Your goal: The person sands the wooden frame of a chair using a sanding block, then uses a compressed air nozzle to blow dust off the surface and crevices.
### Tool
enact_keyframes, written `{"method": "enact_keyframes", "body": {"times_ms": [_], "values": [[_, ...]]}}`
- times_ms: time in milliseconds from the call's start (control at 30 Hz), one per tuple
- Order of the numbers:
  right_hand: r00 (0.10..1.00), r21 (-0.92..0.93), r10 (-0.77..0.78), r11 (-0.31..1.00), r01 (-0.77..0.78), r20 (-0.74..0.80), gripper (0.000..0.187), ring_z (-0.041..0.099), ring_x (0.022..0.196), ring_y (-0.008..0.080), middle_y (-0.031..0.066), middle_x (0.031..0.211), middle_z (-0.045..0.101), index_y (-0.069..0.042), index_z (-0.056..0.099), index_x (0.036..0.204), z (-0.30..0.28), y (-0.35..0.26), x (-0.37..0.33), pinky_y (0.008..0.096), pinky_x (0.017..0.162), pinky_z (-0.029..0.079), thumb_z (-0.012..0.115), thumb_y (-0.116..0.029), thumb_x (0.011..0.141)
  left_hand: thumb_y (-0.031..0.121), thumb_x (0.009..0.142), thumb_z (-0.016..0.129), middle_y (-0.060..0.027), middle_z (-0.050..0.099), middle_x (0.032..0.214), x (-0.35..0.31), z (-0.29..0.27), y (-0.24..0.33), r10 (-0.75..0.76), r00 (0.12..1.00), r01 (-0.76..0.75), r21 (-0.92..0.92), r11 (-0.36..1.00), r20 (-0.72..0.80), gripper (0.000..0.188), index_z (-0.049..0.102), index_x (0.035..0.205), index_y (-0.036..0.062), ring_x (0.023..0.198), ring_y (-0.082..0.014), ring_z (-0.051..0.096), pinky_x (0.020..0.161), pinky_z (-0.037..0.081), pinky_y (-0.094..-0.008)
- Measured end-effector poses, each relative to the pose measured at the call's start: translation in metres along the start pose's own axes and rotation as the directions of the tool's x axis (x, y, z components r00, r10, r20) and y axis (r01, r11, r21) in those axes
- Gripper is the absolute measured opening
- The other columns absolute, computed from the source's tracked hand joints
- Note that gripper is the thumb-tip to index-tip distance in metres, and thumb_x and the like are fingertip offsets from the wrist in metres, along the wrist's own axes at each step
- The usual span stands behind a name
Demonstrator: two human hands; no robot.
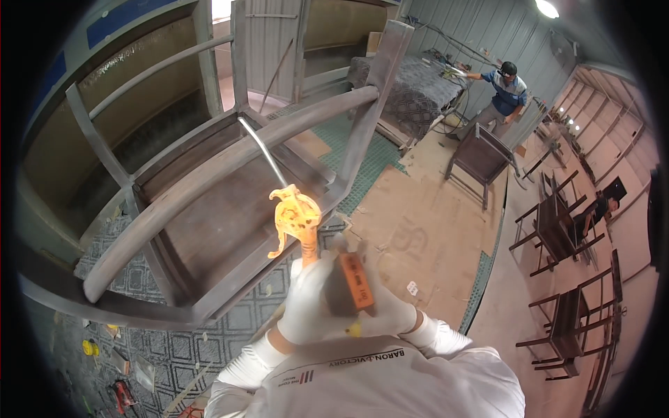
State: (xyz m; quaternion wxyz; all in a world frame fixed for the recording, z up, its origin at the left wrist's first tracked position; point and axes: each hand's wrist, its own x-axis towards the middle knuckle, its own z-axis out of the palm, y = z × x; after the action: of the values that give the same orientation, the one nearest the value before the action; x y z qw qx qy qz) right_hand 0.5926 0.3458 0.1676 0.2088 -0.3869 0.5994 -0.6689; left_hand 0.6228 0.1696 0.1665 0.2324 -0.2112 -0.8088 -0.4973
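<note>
My left hand point(305, 296), in a white glove, is closed round the lower end of a bright yellow-orange piece point(298, 214) with hooked, curled arms. A thin silver rod point(261, 150) runs from its top toward the chair. My right hand point(397, 315), also gloved and partly blurred, is closed on a dark block with an orange face point(356, 281), close beside the left hand. Both hands are in front of my chest. Beyond them, a dark wooden chair frame point(230, 157) with a curved top rail lies tilted, its seat panel facing me.
Grey patterned cloth point(237, 348) lies beneath the chair, with small tools at lower left. Cardboard point(411, 237) covers the floor. A co-worker point(506, 94) stands at a cloth-covered table point(411, 87), near another chair point(484, 160). More chairs point(568, 324) and a second person point(599, 209) are at right.
</note>
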Motion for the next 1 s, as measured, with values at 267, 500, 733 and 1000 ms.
{"method": "enact_keyframes", "body": {"times_ms": [267, 500, 733, 1000], "values": [[0.91, 0.373, 0.186, 0.927, -0.038, -0.37, 0.108, 0.051, 0.121, 0.0251, 0.013, 0.143, 0.036, -0.019, -0.002, 0.157, -0.008, -0.025, -0.011, 0.0409, 0.097, 0.047, 0.067, 0.006, 0.078, 0.038, 0.062, 0.086, -0.0217, 0.049, 0.133, 0.03, 0.003, 0.013, 0.004, 0.97, 0.002, -0.023, 1.0, 0.245, 0.091, 0.049, 0.135, -0.0019, 0.114, -0.0419, 0.047, 0.1, 0.036, -0.046], [0.806, -0.841, -0.499, 0.54, 0.002, -0.318, 0.079, 0.059, 0.112, 0.0221, 0.0114, 0.126, 0.058, -0.008, 0.041, 0.142, -0.114, -0.123, 0.025, 0.0384, 0.096, 0.048, 0.081, -0.012, 0.075, -0.002, 0.082, 0.064, -0.0168, 0.055, 0.135, 0.014, 0.006, -0.064, 0.005, 0.914, 0.237, -0.544, 0.805, 0.406, 0.042, 0.065, 0.123, 0.0071, 0.112, -0.0311, 0.059, 0.092, 0.05, -0.0359], [0.93, -0.882, -0.359, -0.46, -0.098, 0.084, 0.057, 0.057, 0.112, 0.0372, 0.0191, 0.124, 0.059, -0.014, 0.061, 0.129, -0.138, -0.212, 0.147, 0.0407, 0.097, 0.047, 0.077, -0.03, 0.076, -0.014, 0.08, 0.051, -0.0111, 0.066, 0.113, 0.05, -0.048, -0.109, -0.153, 0.98, 0.187, -0.319, 0.929, 0.128, 0.03, 0.072, 0.093, 0.0013, 0.08, -0.0151, 0.063, 0.064, 0.051, -0.026], [0.979, -0.668, 0.009, -0.73, 0.144, 0.202, 0.055, 0.056, 0.11, 0.0321, 0.0072, 0.146, 0.044, -0.022, 0.06, 0.131, -0.153, -0.199, 0.211, 0.0417, 0.095, 0.051, 0.072, -0.022, 0.078, -0.011, 0.082, 0.047, -0.0061, 0.066, 0.108, 0.025, -0.05, -0.247, -0.555, 0.831, 0.472, -0.584, 0.66, 0.044, 0.03, 0.068, 0.1, -0.0007, 0.067, -0.0107, 0.057, 0.05, 0.045, -0.0234]]}}
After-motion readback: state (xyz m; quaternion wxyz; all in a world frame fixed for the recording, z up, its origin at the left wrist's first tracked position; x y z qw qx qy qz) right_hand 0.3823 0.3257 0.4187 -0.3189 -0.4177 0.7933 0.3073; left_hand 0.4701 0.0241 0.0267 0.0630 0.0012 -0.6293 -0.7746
